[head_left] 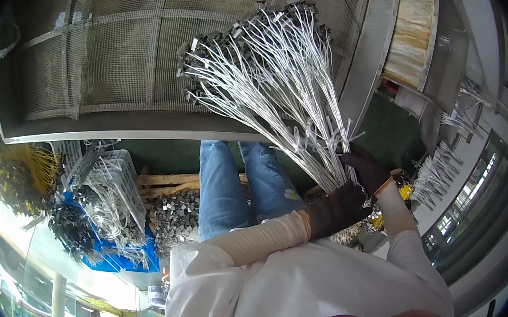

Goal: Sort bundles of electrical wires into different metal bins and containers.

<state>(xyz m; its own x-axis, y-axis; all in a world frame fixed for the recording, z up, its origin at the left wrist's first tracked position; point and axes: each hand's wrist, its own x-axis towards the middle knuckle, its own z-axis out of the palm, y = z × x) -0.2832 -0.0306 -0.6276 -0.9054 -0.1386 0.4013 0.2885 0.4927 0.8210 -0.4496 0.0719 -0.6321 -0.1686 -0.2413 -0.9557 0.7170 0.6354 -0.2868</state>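
Both my hands wear dark gloves and grip the gathered lower end of a bundle of white wires. My left hand wraps the bundle from below, with a beige sleeve cover on the forearm. My right hand clasps it just above, on the right side. The wires fan out upward, and their dark metal-tipped ends spread over a grey mesh tray. My jeans-clad legs show under the tray's front edge.
At left, a white plastic basket holds more white wires over a blue sheet. A heap of dark metal pieces and yellow wires lie nearby. A pale wooden roller and further wire bundles are at right.
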